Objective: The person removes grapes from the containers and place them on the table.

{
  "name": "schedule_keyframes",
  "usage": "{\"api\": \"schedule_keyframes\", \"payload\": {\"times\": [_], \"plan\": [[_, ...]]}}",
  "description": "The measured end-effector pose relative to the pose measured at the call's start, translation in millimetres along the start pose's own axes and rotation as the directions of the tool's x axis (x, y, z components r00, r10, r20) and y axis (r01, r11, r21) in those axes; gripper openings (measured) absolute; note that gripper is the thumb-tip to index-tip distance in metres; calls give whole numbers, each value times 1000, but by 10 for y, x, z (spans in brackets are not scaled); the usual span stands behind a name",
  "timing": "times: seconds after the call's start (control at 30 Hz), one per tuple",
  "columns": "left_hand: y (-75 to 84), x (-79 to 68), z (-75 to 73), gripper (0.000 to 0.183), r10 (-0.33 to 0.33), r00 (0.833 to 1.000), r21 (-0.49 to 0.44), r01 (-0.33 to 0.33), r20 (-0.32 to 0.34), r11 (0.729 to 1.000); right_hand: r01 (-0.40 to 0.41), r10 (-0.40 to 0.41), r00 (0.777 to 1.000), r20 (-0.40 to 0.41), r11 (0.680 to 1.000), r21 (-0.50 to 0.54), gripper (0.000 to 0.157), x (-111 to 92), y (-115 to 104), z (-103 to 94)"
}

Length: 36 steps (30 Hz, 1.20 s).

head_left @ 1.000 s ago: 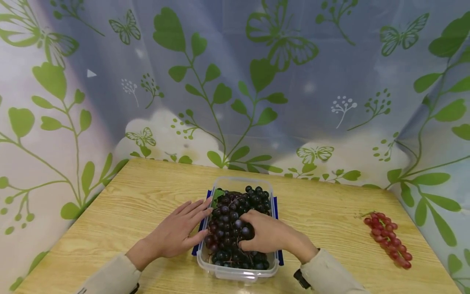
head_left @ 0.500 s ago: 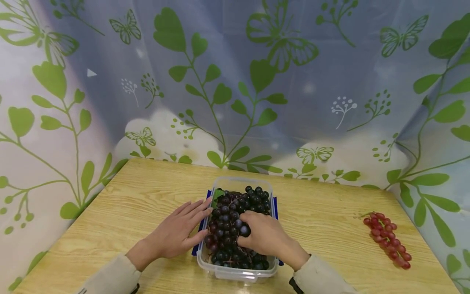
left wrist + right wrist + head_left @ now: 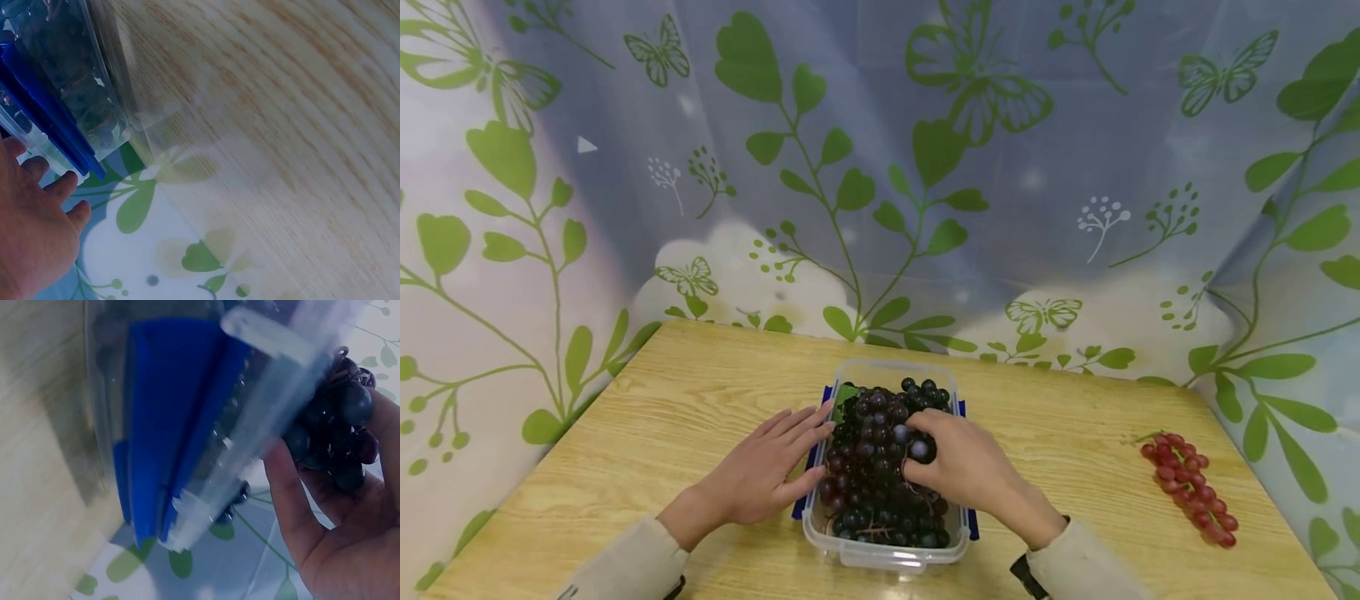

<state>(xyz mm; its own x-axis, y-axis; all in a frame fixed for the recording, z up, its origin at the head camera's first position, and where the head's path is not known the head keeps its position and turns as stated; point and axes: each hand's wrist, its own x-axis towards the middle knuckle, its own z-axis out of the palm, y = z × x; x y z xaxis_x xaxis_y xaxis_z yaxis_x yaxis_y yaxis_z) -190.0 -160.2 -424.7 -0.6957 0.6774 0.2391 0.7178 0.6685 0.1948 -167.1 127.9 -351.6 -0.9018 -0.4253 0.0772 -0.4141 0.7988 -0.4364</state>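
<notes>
In the head view, a clear plastic container [image 3: 883,557] full of dark grapes sits on the table. My right hand [image 3: 966,462] grips a bunch of dark grapes [image 3: 880,450] over the container's right side. The right wrist view has this bunch [image 3: 337,419] between the thumb and fingers, above the rim. Straight fingers of my left hand [image 3: 760,479] rest at the container's left rim; in the left wrist view that hand [image 3: 34,231] lies beside a blue side clip [image 3: 53,112]. More dark grapes [image 3: 887,527] and a green leaf [image 3: 846,393] lie inside.
A bunch of red grapes [image 3: 1191,492] lies on the right of the wooden table [image 3: 1060,467]. Behind and at both sides hangs a curtain [image 3: 865,183] printed with green leaves and butterflies. Another blue clip [image 3: 175,419] hangs down on the container's right side.
My right hand has come slightly up and to the right, and the dark grape bunch has shifted with it above the other grapes. The left hand stays in place.
</notes>
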Motion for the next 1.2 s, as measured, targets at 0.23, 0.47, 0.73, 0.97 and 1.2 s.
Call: {"api": "schedule_keyframes", "payload": {"times": [0.23,0.47,0.73,0.97,1.2], "plan": [[9,6,0,55,17,999,-6,-17,-31,1000,-25,25,999,-38,1000,-16,43,-62,-3,-170],[15,10,0,55,-6,1000,-15,6,-2,1000,26,-28,997,-78,999,-17,41,-131,22,-382],[17,5,0,56,1,1000,-9,-1,-9,1000,27,-28,992,-120,1000,-14,42,-234,76,-707],[15,-7,-4,56,-2,1000,-20,2,-11,1000,13,-14,987,-163,1000,-6,46,-317,192,-932],[22,4,-13,56,-4,1000,-11,4,1,1000,-33,31,984,-177,999,-8,50,-423,396,-1087]]}}
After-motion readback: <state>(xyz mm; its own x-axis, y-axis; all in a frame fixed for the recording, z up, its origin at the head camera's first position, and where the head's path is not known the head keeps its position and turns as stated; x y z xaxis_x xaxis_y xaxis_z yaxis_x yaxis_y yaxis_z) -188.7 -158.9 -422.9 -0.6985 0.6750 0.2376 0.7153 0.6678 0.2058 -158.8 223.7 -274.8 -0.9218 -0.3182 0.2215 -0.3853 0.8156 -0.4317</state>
